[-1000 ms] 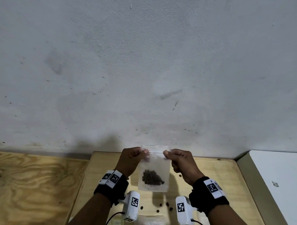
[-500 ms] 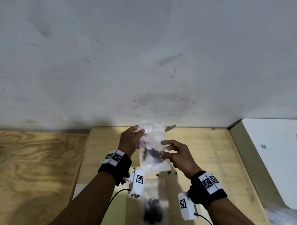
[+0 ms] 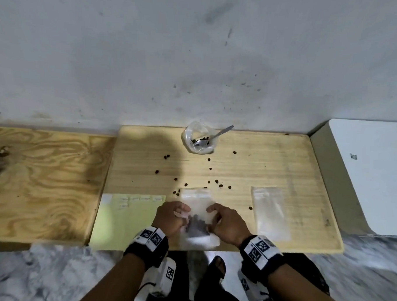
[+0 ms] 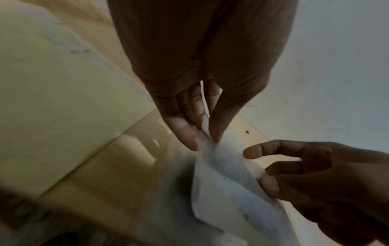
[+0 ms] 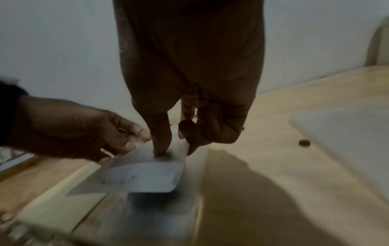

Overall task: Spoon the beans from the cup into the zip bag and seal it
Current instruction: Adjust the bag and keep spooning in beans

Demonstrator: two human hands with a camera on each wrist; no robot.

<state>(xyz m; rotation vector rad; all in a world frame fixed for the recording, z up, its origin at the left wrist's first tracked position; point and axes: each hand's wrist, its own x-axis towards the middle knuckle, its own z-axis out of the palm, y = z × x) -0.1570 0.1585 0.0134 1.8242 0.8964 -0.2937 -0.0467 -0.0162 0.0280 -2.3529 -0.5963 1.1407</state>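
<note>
A clear zip bag (image 3: 198,201) with dark beans (image 3: 196,226) in its lower part is low over the wooden table's front edge, blurred. My left hand (image 3: 183,213) pinches its left edge between thumb and fingers (image 4: 189,139). My right hand (image 3: 213,212) pinches the right edge; in the right wrist view one of its fingertips (image 5: 161,150) presses on the bag (image 5: 145,176). At the back of the table, the clear plastic cup (image 3: 199,139) holds a few beans and a metal spoon (image 3: 214,136).
Several loose beans (image 3: 216,181) lie scattered across the wooden table (image 3: 272,167). A second, empty zip bag (image 3: 270,212) lies to the right. A yellow-green sheet (image 3: 126,220) lies at the left, and a white surface (image 3: 374,174) at the far right. The wall is close behind.
The bag was held up in front of the wall by its top corners; both hands have brought it down toward the table's front edge. The view has tilted down, and the cup and spoon now show.
</note>
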